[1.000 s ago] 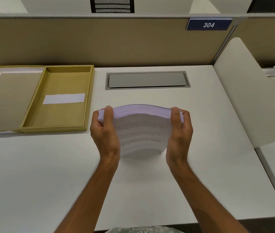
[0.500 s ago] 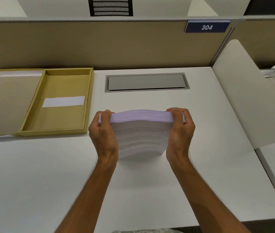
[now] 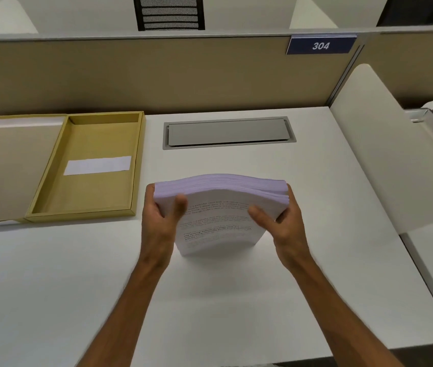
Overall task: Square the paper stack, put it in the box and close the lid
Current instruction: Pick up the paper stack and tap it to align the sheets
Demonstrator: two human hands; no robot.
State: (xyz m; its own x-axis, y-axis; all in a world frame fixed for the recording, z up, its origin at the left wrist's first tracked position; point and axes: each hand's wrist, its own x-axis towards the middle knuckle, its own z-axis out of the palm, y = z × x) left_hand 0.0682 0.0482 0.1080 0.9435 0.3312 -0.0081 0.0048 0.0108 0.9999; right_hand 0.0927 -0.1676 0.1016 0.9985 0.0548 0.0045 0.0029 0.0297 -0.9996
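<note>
At the middle of the white desk (image 3: 236, 300), a thick paper stack (image 3: 220, 207) stands on its lower edge, tilted toward the viewer so the printed top sheet faces up and the upper edge bows in a slight arch. The left hand (image 3: 161, 215) grips the stack's left side, thumb lying across the printed face and fingers wrapped out of sight behind. The right hand (image 3: 284, 223) clamps the right side the same way, thumb pressed on the front sheet, palm against the edge. Both forearms reach in from the bottom of the view, angled inward toward the stack, wrists nearly straight.

To the left, well apart from the stack, an open box (image 3: 96, 165) of yellow-brown card lies flat, a white strip (image 3: 97, 165) across its floor. Its lid (image 3: 11, 165) is folded out flat beside it on the left. Behind the stack a grey cable hatch (image 3: 228, 132) is set into the desk, and a beige partition (image 3: 157, 72) carries a blue sign (image 3: 320, 45) reading 304.
</note>
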